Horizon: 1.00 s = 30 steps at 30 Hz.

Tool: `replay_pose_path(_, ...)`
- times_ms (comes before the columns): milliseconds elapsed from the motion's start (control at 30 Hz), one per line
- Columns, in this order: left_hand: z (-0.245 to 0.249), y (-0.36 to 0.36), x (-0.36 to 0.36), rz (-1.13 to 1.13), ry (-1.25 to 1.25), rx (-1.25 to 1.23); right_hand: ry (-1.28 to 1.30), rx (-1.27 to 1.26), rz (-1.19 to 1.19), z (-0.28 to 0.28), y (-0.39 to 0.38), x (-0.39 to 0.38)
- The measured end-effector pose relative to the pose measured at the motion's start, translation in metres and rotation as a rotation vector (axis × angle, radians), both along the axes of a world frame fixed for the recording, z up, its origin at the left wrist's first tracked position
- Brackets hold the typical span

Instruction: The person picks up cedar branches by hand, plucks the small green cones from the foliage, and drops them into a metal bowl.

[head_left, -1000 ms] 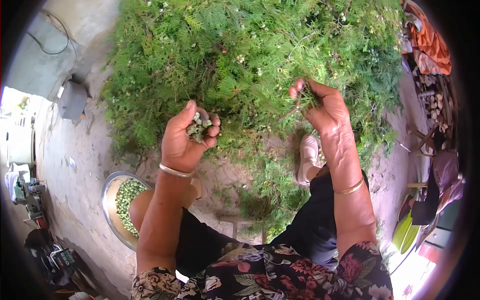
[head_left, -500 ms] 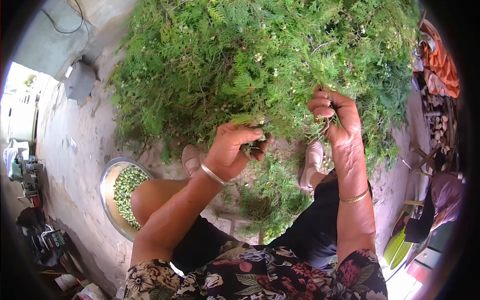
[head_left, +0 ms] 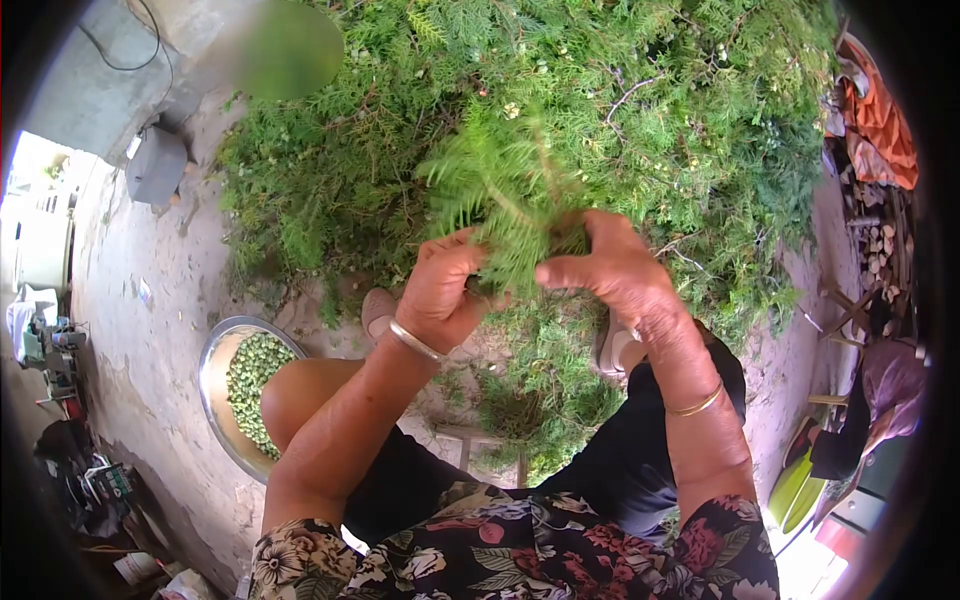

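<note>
Between my hands, in front of the big green heap, is a leafy evergreen sprig, smeared by motion. My right hand is at its lower right, fingers curled behind the foliage and thumb stretched toward the left. My left hand is closed at the sprig's left edge; its fingertips are partly covered by leaves, and what they hold is hidden. Beside my left knee stands a metal basin with many small green cones in it.
The heap of cut evergreen branches covers the floor ahead. More loose greenery lies between my feet. A grey box is by the left wall. Stacked firewood and an orange cloth are at the right.
My right hand has moved left and down toward my left hand, bringing a sprig between them. A blurred green round shape has appeared at the upper left.
</note>
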<state>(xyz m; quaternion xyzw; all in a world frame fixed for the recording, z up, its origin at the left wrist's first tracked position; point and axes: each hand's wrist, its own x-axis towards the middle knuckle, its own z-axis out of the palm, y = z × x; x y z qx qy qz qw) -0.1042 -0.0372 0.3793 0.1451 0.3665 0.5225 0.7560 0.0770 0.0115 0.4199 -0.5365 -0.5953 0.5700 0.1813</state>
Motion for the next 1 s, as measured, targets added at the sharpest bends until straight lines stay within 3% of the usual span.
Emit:
replay_pose_path(67,0.002,-0.001,0.003,0.048,-0.010,-0.055,-0.092,-0.026,0.069,0.009,-0.003,-0.006)
replay_pose_path(133,-0.001,-0.002,0.001,0.038,-0.027,-0.013,-0.072,0.182,0.127,-0.002,-0.008,-0.008)
replay_pose_path(267,-0.002,-0.005,-0.002,0.027,-0.051,0.049,0.027,0.103,0.189,0.002,-0.010,-0.009)
replay_pose_path(367,0.004,-0.007,-0.004,-0.053,0.026,0.063,-0.047,0.104,0.229,-0.005,-0.012,-0.005)
replay_pose_path(433,0.000,-0.010,-0.008,-0.142,0.145,0.108,-0.096,0.298,0.259,-0.013,-0.013,-0.004)
replay_pose_path(467,0.002,-0.015,-0.007,-0.069,0.183,0.087,-0.068,0.300,0.215,-0.011,-0.016,-0.007)
replay_pose_path(500,0.002,-0.015,-0.003,0.002,0.060,0.053,0.092,0.444,0.276,-0.021,-0.011,0.000)
replay_pose_path(533,0.004,-0.012,-0.005,0.073,-0.070,0.033,-0.008,0.296,0.122,-0.034,-0.013,0.001)
replay_pose_path(600,0.028,-0.006,-0.025,-0.033,-0.118,0.284,-0.174,0.481,0.145,-0.047,-0.005,0.015)
replay_pose_path(800,0.064,-0.024,-0.089,0.243,-0.271,0.448,-0.132,0.189,-0.072,-0.041,-0.034,0.002)
replay_pose_path(900,0.080,-0.097,-0.152,0.466,0.035,0.402,-0.114,0.253,-0.078,-0.046,-0.044,-0.004)
replay_pose_path(1000,0.063,-0.191,-0.217,0.706,0.266,0.235,-0.140,0.247,-0.051,-0.049,-0.040,0.004)
